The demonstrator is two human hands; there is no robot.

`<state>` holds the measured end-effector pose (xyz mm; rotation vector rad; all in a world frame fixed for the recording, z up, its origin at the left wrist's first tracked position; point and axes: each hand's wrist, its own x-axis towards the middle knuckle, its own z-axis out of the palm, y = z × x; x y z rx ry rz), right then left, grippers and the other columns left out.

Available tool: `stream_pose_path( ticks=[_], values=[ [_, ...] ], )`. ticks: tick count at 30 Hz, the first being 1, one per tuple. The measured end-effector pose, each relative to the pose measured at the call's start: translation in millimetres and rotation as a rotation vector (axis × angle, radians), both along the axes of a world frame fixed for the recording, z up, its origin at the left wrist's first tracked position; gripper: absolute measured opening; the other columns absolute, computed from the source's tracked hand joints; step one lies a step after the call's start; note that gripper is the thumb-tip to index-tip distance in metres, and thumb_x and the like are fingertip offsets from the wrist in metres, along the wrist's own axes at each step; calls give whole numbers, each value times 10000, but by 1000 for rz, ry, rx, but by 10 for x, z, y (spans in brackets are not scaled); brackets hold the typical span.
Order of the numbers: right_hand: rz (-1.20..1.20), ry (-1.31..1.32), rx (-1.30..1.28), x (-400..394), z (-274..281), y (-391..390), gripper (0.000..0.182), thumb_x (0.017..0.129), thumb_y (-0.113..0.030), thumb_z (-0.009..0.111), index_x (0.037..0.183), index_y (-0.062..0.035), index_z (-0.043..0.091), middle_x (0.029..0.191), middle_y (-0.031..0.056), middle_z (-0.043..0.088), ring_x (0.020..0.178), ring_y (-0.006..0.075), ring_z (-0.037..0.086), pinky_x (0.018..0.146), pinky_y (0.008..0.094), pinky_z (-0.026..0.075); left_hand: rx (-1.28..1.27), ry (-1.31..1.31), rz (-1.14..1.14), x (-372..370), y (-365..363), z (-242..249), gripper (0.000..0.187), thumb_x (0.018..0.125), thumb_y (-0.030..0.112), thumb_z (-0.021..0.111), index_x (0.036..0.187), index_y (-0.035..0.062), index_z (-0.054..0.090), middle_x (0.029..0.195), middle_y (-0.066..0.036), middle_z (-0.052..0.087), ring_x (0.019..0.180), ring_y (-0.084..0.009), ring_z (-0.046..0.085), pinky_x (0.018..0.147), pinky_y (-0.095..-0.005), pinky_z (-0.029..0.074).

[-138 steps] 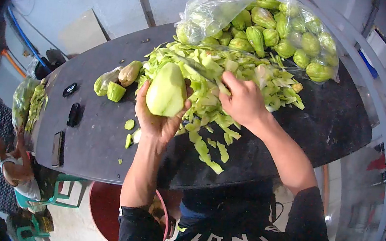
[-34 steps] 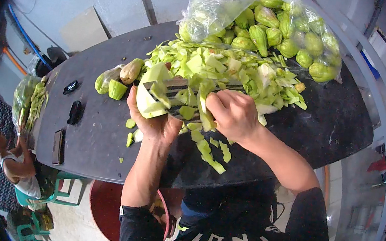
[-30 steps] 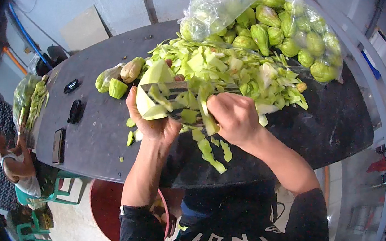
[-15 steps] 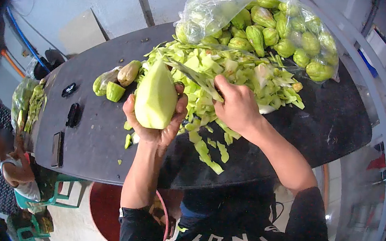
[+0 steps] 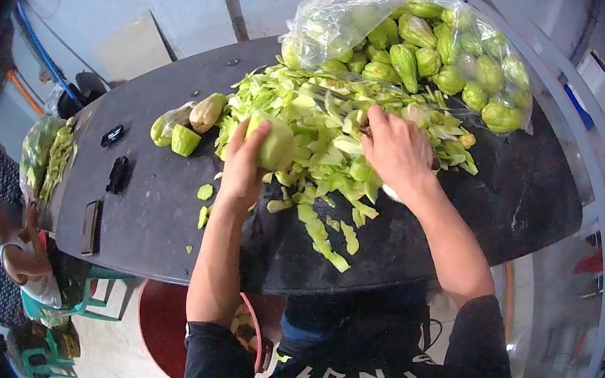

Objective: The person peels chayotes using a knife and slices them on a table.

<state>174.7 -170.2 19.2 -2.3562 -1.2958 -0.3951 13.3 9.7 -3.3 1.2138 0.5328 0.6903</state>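
Observation:
My left hand (image 5: pixel 240 163) is closed around a peeled, pale green chayote (image 5: pixel 276 146), held above the table at the left edge of a heap of peelings (image 5: pixel 324 128). In my right hand (image 5: pixel 399 148) is a knife, mostly covered by my fingers; its blade points left over the heap and is hard to make out against the peels. A gap separates the knife from the chayote. Left of the heap lie a cut green piece (image 5: pixel 185 140) and two chayotes, one of them yellowish (image 5: pixel 207 112).
A clear plastic bag (image 5: pixel 336 25) of unpeeled chayotes (image 5: pixel 404 66) stands at the back of the dark table (image 5: pixel 158 210). Small black items (image 5: pixel 119 174) lie along the left side. A red tub (image 5: pixel 161 330) is below the front edge. Another person (image 5: pixel 29 262) sits at far left.
The chayote has turned in my left hand and moved up and slightly right, its rounded end now showing. My right hand has shifted right with the knife, away from the chayote.

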Motion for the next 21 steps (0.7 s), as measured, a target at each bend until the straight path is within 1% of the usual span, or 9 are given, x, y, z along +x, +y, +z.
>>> stream_pose_path(
  ticks=[3,6,7,9,12,13,16,17,21],
  values=[
    [-32,-35,-3,45,-14,-7,314,819,-225,707,1018,-43,544,851,154,670,804,384,664,702,494,529,732,455,74,-17,67,-111,719,827,392,725,1338,-52,483,1190,-254,611,1048,-301,647,866,-366,521],
    [9,31,12,150,-61,-33,337,806,-236,713,1027,-41,549,871,153,671,804,380,667,716,494,533,1061,539,84,38,1,-213,695,799,383,738,1319,-23,519,1096,-254,612,1036,-376,605,926,-422,475],
    [9,-26,27,168,-88,-25,343,798,-231,717,1029,-41,549,884,151,671,802,377,667,714,484,536,1064,538,77,49,-27,-214,695,799,383,738,1319,-23,519,1096,-254,612,1036,-376,605,926,-422,475],
    [-27,-72,49,135,-61,-12,340,762,-189,742,989,-42,536,897,137,667,799,362,670,690,460,543,1335,572,259,45,-102,-160,641,819,333,724,1347,34,517,1165,-242,563,1102,-390,527,1002,-457,407],
    [-2,-115,98,198,-96,1,283,782,-141,683,981,-21,522,818,169,663,784,338,682,667,451,556,1483,350,395,50,-315,55,628,788,246,735,1355,79,522,1244,-224,487,1171,-395,436,1048,-487,342],
    [-5,-115,102,225,-102,-5,283,782,-141,683,981,-21,522,818,169,663,784,338,682,667,451,556,1541,341,337,52,-411,154,683,738,168,740,1381,150,511,1345,-209,423,1237,-399,373,1070,-507,302],
    [99,-172,214,276,-143,-36,233,763,-102,685,916,-38,522,800,147,654,786,327,679,643,446,549,1738,368,169,177,-679,272,733,713,149,730,1404,224,497,1403,-190,389,1279,-403,340,1079,-522,277],
    [111,-222,269,290,-152,-30,217,751,-98,690,888,-48,529,793,131,648,772,321,672,630,442,542,1753,378,131,263,-708,202,791,658,129,730,1396,302,504,1456,-162,354,1313,-389,318,1077,-533,262],
    [196,-354,421,344,-161,-18,175,729,-101,693,812,-71,542,775,91,626,742,300,650,602,429,527,1872,455,203,536,-708,129,815,609,116,695,1371,343,519,1497,-144,328,1337,-364,321,1061,-544,261]
  ],
)
